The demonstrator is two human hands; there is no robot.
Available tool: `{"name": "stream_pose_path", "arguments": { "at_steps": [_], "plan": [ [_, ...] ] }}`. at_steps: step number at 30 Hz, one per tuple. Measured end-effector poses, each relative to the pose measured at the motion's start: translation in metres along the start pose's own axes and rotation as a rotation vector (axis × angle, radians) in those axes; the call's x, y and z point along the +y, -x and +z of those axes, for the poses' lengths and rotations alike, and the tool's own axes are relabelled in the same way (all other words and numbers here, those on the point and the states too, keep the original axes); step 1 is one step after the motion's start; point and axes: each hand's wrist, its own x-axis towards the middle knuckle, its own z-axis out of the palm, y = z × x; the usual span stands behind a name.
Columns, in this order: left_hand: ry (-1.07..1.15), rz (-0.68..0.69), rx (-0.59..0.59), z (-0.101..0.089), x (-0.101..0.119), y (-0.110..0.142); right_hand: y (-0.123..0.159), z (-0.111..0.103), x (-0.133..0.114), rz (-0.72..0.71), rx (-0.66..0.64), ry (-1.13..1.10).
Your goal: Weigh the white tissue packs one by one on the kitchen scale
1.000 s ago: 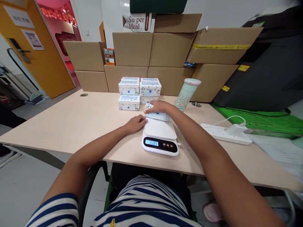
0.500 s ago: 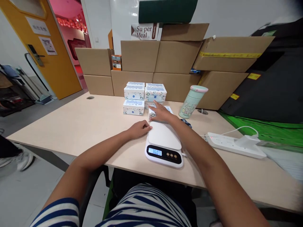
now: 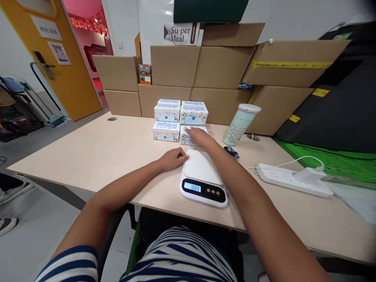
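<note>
The white patterned pack point(image 3: 185, 138) is under the right hand point(image 3: 200, 135), at the front right of a group of similar packs point(image 3: 167, 113). The right hand's fingers lie over its top; the thumb is hidden, so whether they pinch it or merely rest there cannot be determined. A matching pack point(image 3: 166, 135) sits just left of this grip, and others show behind it. Nearer the wearer than the grip is a white scale point(image 3: 202, 167), its display point(image 3: 192, 187) lit and its platform bare. The left hand point(image 3: 172, 159) is at the scale's far left corner, fingers loosely curled, thumb tip at the platform edge; whether it pinches that edge cannot be determined. Right of the right hand are a dark blue item point(image 3: 231, 152) and a mint bottle point(image 3: 238, 127); farther right lies a white power strip point(image 3: 289, 181). Cardboard boxes point(image 3: 174, 65) line the far side of the table point(image 3: 88, 152).
</note>
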Motion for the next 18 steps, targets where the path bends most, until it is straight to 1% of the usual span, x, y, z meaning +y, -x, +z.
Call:
{"name": "stream_pose_path", "arguments": {
  "at_steps": [5,13,18],
  "plan": [
    [0.010,0.028,-0.028,-0.002,-0.001,0.000,-0.017,-0.002,-0.007,0.025,-0.008,0.012],
    [-0.032,0.010,-0.010,0.001,-0.002,0.000,-0.029,0.000,-0.005,0.042,-0.034,0.018],
    [-0.036,0.024,0.006,0.001,-0.004,0.001,-0.033,0.001,-0.003,0.043,-0.036,0.012]
  ]
}}
